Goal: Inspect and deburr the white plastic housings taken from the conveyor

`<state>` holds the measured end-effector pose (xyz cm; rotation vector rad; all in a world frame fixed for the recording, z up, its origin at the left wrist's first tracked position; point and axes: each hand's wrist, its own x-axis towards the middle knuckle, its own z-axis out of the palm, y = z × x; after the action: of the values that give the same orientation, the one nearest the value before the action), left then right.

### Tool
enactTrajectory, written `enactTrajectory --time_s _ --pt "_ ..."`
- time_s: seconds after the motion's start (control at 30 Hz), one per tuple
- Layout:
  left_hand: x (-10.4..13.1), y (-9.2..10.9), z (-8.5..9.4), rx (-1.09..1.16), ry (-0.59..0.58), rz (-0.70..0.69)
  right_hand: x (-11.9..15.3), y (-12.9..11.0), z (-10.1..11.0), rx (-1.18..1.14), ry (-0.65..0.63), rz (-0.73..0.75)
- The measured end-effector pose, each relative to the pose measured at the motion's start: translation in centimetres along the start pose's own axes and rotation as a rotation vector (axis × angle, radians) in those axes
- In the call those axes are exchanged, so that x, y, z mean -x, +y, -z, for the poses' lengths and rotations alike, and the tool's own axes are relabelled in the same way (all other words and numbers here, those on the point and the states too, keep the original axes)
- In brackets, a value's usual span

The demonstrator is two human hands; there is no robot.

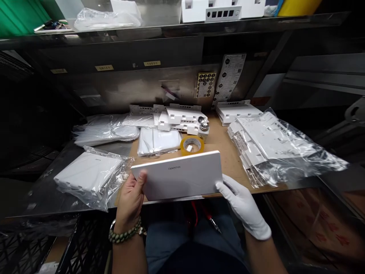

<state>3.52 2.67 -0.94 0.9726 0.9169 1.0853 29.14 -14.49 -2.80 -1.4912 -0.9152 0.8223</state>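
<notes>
Between my two hands I hold a white plastic router cover (182, 179), tilted up at the bench's front edge, with "HUAWEI" printed near its upper edge. My bare left hand (133, 196) is closed on its left end, thumb on the front face. A white glove covers my right hand (241, 201), which grips the lower right end. Just behind the cover lies a roll of yellow tape (184, 151). To the left, a bagged white cover (88, 173) rests on the bench. On the right sit several white plastic shells (273, 137) in a clear bag.
Clear plastic bags (158, 140) lie behind the cover, with more white shells (182, 116) at the back. A small metal-topped container (203, 131) stands beside them. Label sheets (230, 76) hang on the back panel. A shelf (159, 30) spans above.
</notes>
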Motion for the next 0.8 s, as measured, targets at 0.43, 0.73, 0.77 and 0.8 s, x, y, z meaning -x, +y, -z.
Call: enactTrajectory --time_s 0.43,0.73,0.77,0.8 --pt "2.1 0.4 -0.5 -0.137 -0.345 -0.555 -1.0 2.7 0.2 0.011 0.211 0.114" --pt "2.4 0.6 -1.4 0.038 -0.231 -0.338 -1.2 3.2 0.9 0.153 0.314 0.359" --pt "2.4 0.7 -1.5 0.173 -0.157 -0.22 -1.2 2.8 0.9 0.144 0.291 0.423" --pt "2.4 0.9 -1.4 0.306 -0.102 -0.077 -1.3 2.3 0.8 0.12 0.251 0.481"
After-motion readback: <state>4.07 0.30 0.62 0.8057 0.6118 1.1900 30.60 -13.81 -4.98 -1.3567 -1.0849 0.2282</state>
